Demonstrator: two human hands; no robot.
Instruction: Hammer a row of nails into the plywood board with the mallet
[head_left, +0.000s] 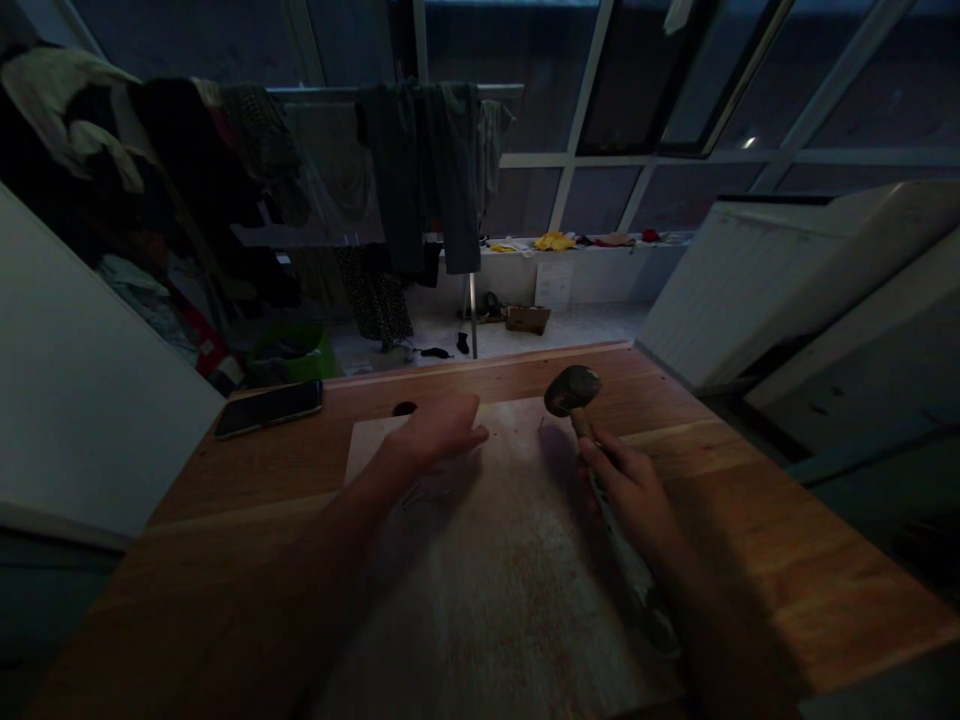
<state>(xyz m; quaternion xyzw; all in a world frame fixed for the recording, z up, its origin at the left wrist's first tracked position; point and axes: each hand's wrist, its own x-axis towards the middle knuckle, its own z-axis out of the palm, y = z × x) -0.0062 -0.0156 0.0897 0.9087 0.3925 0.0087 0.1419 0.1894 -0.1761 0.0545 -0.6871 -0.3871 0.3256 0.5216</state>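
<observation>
My right hand (634, 490) is wrapped round the wooden handle of a hammer (572, 391), whose dark round head points away from me above a pale board (495, 590). My left hand (439, 428) rests on the far part of that board with its fingers held together, pointing right. A small nail stands upright on the board just left of the hammer head. Several thin nails (420, 494) lie on the board under my left wrist. The scene is dim.
The board lies on a wooden table (787, 520) with a round hole (405, 408) near its far edge. A dark phone (268, 408) lies at the far left corner. Beyond are a clothes rack with hanging garments (427, 170), a green basin (292, 352) and large windows.
</observation>
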